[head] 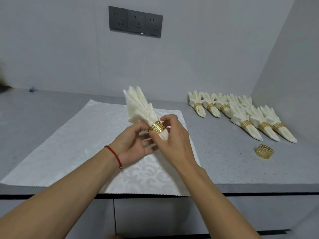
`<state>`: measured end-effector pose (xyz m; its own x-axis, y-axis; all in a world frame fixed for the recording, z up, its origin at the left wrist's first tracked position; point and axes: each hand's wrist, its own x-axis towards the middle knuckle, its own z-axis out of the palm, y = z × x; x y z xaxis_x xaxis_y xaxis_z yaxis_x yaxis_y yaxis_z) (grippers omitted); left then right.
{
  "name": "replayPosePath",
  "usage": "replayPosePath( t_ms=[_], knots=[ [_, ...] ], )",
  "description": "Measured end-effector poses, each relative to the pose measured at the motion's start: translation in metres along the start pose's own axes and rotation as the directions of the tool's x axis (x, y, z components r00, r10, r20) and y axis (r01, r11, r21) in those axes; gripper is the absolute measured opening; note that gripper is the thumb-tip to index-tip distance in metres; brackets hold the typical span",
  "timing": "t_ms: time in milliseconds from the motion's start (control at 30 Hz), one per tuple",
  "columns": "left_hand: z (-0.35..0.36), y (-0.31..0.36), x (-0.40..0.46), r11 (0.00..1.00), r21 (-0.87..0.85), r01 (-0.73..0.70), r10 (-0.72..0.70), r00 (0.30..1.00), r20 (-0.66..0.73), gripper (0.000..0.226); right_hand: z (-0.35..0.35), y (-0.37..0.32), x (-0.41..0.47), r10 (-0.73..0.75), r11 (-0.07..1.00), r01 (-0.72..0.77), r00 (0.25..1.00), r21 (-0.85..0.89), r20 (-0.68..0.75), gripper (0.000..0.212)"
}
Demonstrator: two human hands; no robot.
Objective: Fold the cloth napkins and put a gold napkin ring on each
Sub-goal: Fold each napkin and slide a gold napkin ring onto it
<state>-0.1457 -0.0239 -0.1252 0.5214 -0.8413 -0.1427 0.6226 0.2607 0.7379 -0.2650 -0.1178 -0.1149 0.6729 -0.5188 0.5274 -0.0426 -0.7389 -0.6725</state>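
Note:
A cream folded napkin [138,106] is held in the air above a flat white patterned cloth [72,147], its fanned points up and to the left. A gold napkin ring [157,128] sits around its narrow lower end. My left hand [133,145] holds the napkin's lower end from below, palm up. From the right, my right hand [174,135] pinches the ring with thumb and fingers. On the counter to the right lies a loose gold ring [264,151].
Several finished napkins with gold rings [245,116] lie in two rows at the back right of the grey counter [224,161]. A wall with dark sockets [135,21] stands behind. The counter's front edge runs below my forearms.

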Motion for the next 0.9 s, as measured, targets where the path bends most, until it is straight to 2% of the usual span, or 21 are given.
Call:
replayPosePath(
  t_ms=[100, 167, 233, 333, 400, 433, 467, 533, 567, 633, 700, 767, 833, 900],
  knots=[
    [-0.001, 0.008, 0.002, 0.988, -0.116, -0.101, 0.098, 0.995, -0.035, 0.039, 0.002, 0.003, -0.007, -0.003, 0.999, 0.002, 1.0, -0.042, -0.021, 0.042],
    [0.003, 0.013, 0.003, 0.983, -0.115, -0.145, 0.14, 0.989, -0.053, 0.033, 0.004, 0.005, -0.012, -0.007, 0.997, 0.006, 1.0, -0.08, -0.017, 0.044],
    [0.005, 0.011, 0.008, 0.989, -0.043, -0.139, 0.135, 0.987, -0.087, 0.034, 0.005, 0.003, -0.015, -0.01, 0.989, 0.012, 1.0, -0.147, 0.015, 0.048],
    [0.007, 0.003, 0.015, 0.999, 0.021, -0.036, 0.038, 0.997, -0.067, 0.044, 0.008, 0.001, -0.018, -0.025, 0.976, 0.029, 0.999, -0.217, 0.021, 0.051],
    [0.007, 0.002, 0.016, 0.993, 0.115, -0.033, 0.04, 0.998, -0.056, 0.035, 0.008, 0.001, -0.02, -0.016, 0.966, 0.017, 1.0, -0.26, 0.009, 0.05],
    [0.006, 0.002, 0.017, 0.971, 0.23, -0.064, 0.083, 0.994, -0.071, 0.03, 0.008, 0.001, -0.02, 0.005, 0.955, -0.004, 1.0, -0.296, 0.002, 0.049],
    [0.006, 0.002, 0.019, 0.916, 0.389, -0.098, 0.145, 0.985, -0.092, 0.029, 0.007, 0.003, -0.021, 0.04, 0.939, -0.04, 0.999, -0.342, -0.005, 0.049],
    [0.001, -0.002, 0.024, 0.708, 0.695, -0.124, 0.341, 0.922, -0.183, 0.036, 0.006, 0.006, -0.025, 0.124, 0.889, -0.117, 0.992, -0.442, -0.013, 0.052],
    [-0.002, -0.006, 0.025, 0.626, 0.772, -0.116, 0.433, 0.874, -0.22, 0.036, 0.007, 0.007, -0.027, 0.15, 0.856, -0.132, 0.989, -0.499, -0.004, 0.056],
    [-0.006, -0.014, 0.028, 0.563, 0.819, -0.11, 0.484, 0.847, -0.218, 0.023, 0.01, 0.011, -0.027, 0.182, 0.805, -0.133, 0.983, -0.579, 0.027, 0.065],
    [-0.007, -0.018, 0.03, 0.562, 0.819, -0.118, 0.463, 0.865, -0.193, 0.009, 0.006, 0.014, -0.019, 0.241, 0.843, -0.19, 0.97, -0.503, 0.038, 0.067],
    [-0.005, -0.017, 0.03, 0.602, 0.786, -0.138, 0.441, 0.879, -0.183, 0.007, 0.0, 0.02, -0.003, 0.319, 0.927, -0.303, 0.947, -0.22, 0.042, 0.051],
    [-0.002, -0.013, 0.027, 0.633, 0.759, -0.152, 0.411, 0.897, -0.163, 0.009, -0.005, 0.033, 0.015, 0.36, 0.931, -0.363, 0.931, 0.035, 0.062, 0.033],
    [-0.001, -0.012, 0.026, 0.634, 0.756, -0.163, 0.391, 0.911, -0.131, 0.015, -0.004, 0.046, 0.026, 0.389, 0.895, -0.409, 0.911, 0.178, 0.136, 0.032]
  ],
)
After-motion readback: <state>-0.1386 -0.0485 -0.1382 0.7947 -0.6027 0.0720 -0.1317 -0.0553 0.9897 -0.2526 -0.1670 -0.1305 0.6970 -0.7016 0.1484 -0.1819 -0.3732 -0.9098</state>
